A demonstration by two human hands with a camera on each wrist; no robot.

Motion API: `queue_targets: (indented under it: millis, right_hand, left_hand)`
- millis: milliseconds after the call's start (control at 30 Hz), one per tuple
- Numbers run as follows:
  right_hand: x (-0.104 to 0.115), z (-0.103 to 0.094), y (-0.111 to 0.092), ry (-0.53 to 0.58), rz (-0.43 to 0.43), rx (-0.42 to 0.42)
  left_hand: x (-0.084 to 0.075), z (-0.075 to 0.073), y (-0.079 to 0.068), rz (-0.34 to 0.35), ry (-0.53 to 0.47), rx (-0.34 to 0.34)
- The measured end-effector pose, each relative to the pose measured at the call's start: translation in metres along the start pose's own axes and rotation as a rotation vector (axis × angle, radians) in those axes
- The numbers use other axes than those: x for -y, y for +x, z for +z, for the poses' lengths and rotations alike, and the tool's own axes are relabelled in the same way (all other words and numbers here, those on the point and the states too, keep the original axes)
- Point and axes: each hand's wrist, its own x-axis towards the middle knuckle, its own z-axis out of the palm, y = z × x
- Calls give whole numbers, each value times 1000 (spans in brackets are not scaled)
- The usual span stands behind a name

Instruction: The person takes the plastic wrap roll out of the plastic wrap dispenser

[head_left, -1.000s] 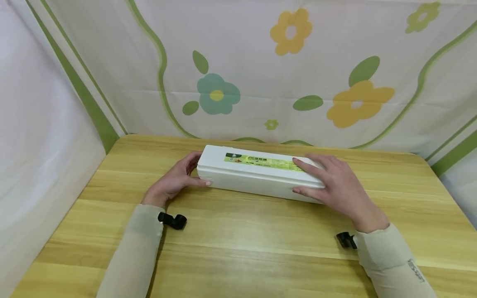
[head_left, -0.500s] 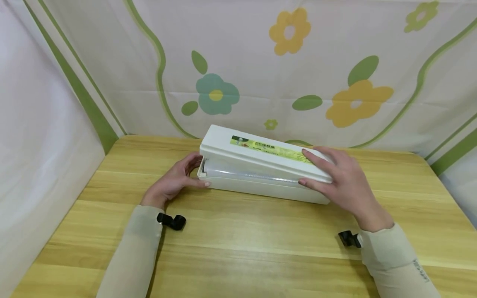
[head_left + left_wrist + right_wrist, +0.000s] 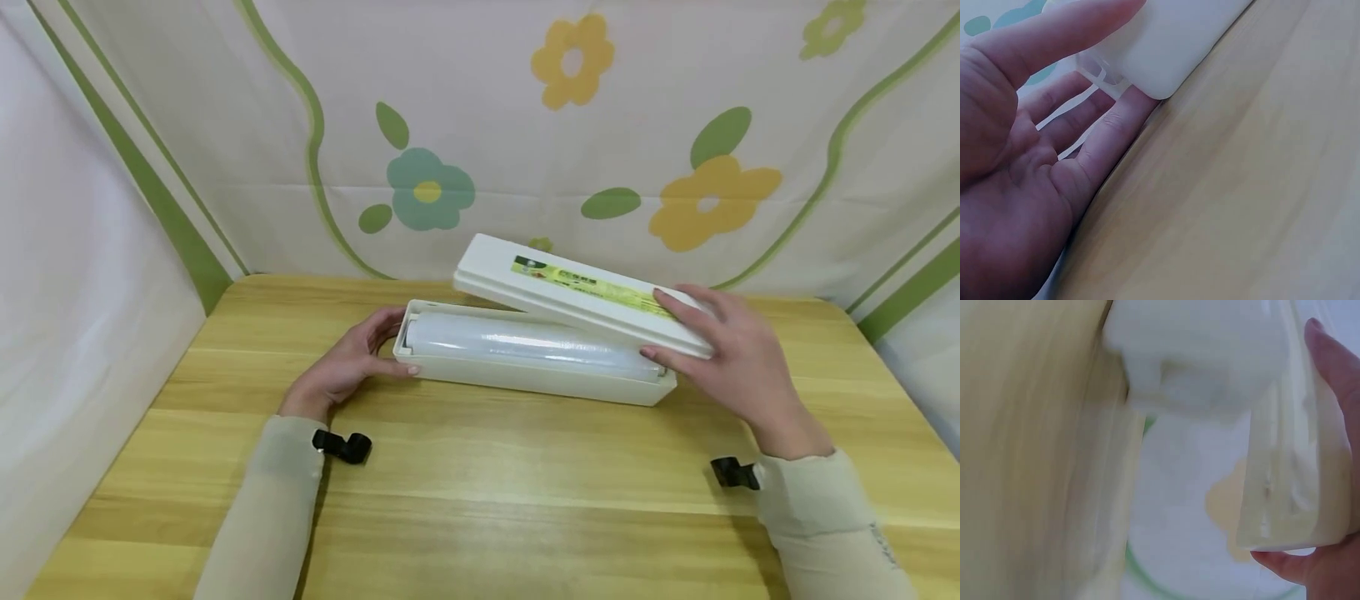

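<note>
the white lid (image 3: 577, 304) is off: 1 second ago it sat down on the box (image 3: 532, 381), then its left end rose, and now it has shifted away towards 2 o'clock, held on a slant above the box's right-hand part. what that bares is a whitish, glossy roll (image 3: 510, 342), lying lengthwise in the box from about 9 to 3 o'clock, with part of its far side towards 2 screened by the lid in the head view. the right hand (image 3: 738, 362) grips the lid's end at 4 o'clock, thumb on the near edge and a fingertip on the printed label (image 3: 592, 285). over at 9 o'clock the left hand (image 3: 348, 362) has stayed put, holding the box's end between a thumb along the near wall and fingers set around the end, and the box has barely budged on the wooden table (image 3: 480, 483). as i judge it, the uncovering is nearly done: the roll looks reachable, though neither of the 2 hands is on it, and whether the lid brushes the box's rim i can't tell.
</note>
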Motion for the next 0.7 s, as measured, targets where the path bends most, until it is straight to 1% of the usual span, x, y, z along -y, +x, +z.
queue_targets:
  millis: [167, 233, 333, 500, 600, 700]
  right_hand:
    - [-23, -12, -22, -15, 127, -23]
    - [-30, -18, -30, -5, 179, -12]
    - [-39, -23, -40, 25, 232, 8]
    - [-54, -28, -51, 51, 287, 20]
    - [-58, -32, -56, 60, 340, 37]
    - [-62, -37, -60, 68, 412, 60]
  left_hand:
    - [2, -6, -2, -3, 11, 4]
    - [3, -8, -3, -2, 15, 8]
    - [5, -9, -4, -9, 16, 12]
    - [6, -8, -6, -12, 16, 6]
    - [5, -8, -6, -15, 12, 8]
    - [5, -8, -6, -18, 8, 14]
